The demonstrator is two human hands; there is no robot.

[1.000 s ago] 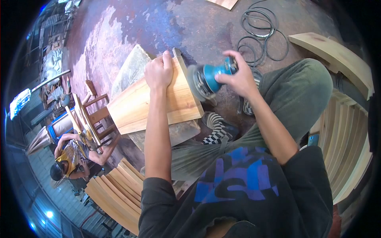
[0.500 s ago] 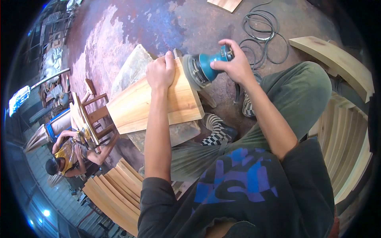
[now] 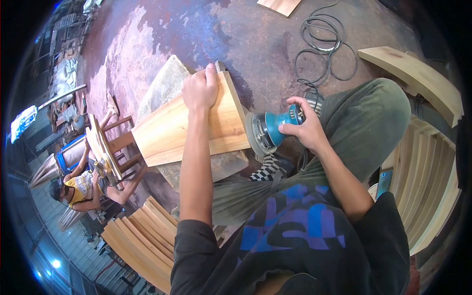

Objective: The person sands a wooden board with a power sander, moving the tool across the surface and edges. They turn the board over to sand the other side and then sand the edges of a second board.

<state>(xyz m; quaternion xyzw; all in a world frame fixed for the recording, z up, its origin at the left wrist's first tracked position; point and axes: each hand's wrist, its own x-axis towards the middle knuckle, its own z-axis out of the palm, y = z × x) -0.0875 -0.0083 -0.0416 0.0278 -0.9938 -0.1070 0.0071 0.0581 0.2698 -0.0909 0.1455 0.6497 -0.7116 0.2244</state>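
Observation:
In my right hand is a teal orbital sander, its round pad against the right end edge of a wooden board. My left hand presses on the top of that board near its far corner, with the fingers wrapped over the far edge and partly hidden. The board is pale, with visible grain, and tapers toward the left. Beneath it lies a worn, pale slab-like support.
A coiled cable lies on the floor. Curved wooden pieces stand stacked at lower left, more at right, with a curved plank above them. A phone rests by my right elbow. Another person works at left.
My right hand has brought the sander along the board's end edge, toward me and slightly right. My left hand stays on the board. The other person has shifted a little.

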